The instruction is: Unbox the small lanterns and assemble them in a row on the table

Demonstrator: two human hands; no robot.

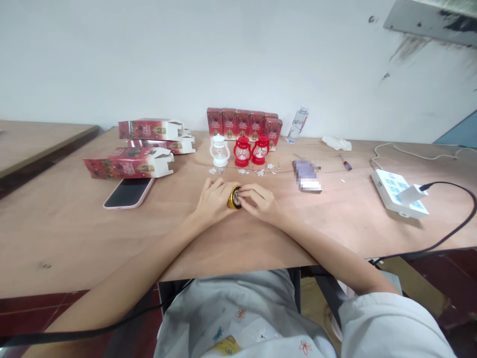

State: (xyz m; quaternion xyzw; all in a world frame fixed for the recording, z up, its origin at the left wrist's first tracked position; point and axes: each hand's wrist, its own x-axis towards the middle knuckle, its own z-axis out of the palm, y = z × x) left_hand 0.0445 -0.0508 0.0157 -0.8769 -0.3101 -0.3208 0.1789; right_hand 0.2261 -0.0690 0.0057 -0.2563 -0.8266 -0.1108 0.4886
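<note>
My left hand point(213, 200) is wrapped round a small gold lantern point(232, 198) above the table, with its round underside turned to the right. Silvery parts show inside that base. The fingertips of my right hand point(262, 202) are pinched together at the underside; whatever lies between them is too small to make out. Beyond my hands stand a white mini lantern point(219, 151) and two red ones, a nearer red lantern point(242, 151) and another red lantern point(260, 150). Small white scraps point(261, 172) lie in front of them.
Red printed boxes point(243, 123) stand in a row by the wall, near a water bottle point(298, 123). Opened boxes point(126, 162) and a phone point(129, 192) lie left. Rightward are a blurred purple item point(307, 174), a screwdriver point(347, 164), tissue point(336, 143) and a power strip point(391, 186) with cable.
</note>
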